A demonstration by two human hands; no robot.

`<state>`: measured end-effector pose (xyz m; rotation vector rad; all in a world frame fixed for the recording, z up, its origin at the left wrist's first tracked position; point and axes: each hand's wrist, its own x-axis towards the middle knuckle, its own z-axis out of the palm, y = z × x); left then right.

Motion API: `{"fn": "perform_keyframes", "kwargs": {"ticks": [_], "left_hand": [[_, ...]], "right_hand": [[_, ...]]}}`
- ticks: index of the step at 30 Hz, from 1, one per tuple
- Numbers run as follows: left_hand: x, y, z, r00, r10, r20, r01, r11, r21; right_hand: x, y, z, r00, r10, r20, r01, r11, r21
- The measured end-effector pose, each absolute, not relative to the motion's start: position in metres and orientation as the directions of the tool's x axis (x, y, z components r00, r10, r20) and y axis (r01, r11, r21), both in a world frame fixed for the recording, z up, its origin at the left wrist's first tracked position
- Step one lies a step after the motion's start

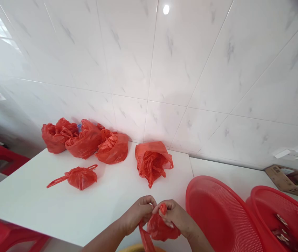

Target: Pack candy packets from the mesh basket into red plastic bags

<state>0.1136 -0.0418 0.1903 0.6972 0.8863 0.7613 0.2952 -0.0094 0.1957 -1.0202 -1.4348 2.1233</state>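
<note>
Head view. At the lower centre of the frame, my left hand (140, 214) and my right hand (174, 217) are together, fingertips meeting over a small red plastic bag (161, 228). My right thumb and fingers are closed on the gathered top of the bag, a twist of red film standing up between them. My left fingers are pinched at the bag's neck, and a loose red strip hangs below them toward the bottom edge. The bag is rounded and partly covered by my right fingers; its contents I cannot identify.

Left of my hands, on the white table (46, 210), lies a tied red bag (82, 177) with one handle stretched to the left and another to the upper right. Near the wall (127, 66), left of centre, a row of crumpled red bags (85, 141) sits close together, with a small blue item (79, 127) visible among them. Just above my hands stands an open, rumpled red bag (152, 161), apart from that row.

At the lower right is a large red basket (209, 210); beside it, at the right edge, a second red basket (282, 210) holds a few pale and dark pieces (281, 232). Behind the second basket is an open cardboard box (286, 182). Red stools (7, 234) show at the left edge. A yellow rim (135, 248) shows at the bottom edge, below my hands.
</note>
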Motion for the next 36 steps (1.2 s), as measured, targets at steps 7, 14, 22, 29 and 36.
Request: {"fn": "perform_keyframes", "kwargs": {"ticks": [7, 14, 22, 29, 36], "left_hand": [[0.121, -0.047, 0.206, 0.381, 0.881, -0.280, -0.156, 0.360, 0.920], [0.118, -0.043, 0.189, 0.254, 0.923, -0.289, 0.021, 0.294, 0.956], [0.112, -0.042, 0.202, 0.194, 0.977, -0.093, 0.118, 0.071, 0.990], [0.098, -0.037, 0.208, 0.310, 0.947, 0.084, 0.740, -0.295, 0.605], [0.107, -0.037, 0.207, 0.090, 0.990, -0.111, 0.806, -0.007, 0.592]], "right_hand": [[0.291, -0.012, 0.209, -0.684, 0.654, -0.323, -0.040, -0.476, -0.878], [0.290, -0.009, 0.216, -0.689, 0.658, -0.305, 0.102, -0.329, -0.939], [0.288, 0.004, 0.206, -0.636, 0.669, -0.385, 0.006, -0.495, -0.869], [0.277, 0.006, 0.215, -0.573, 0.743, -0.345, 0.126, -0.336, -0.933], [0.262, -0.001, 0.212, -0.339, 0.913, -0.226, 0.557, 0.001, -0.831]]}}
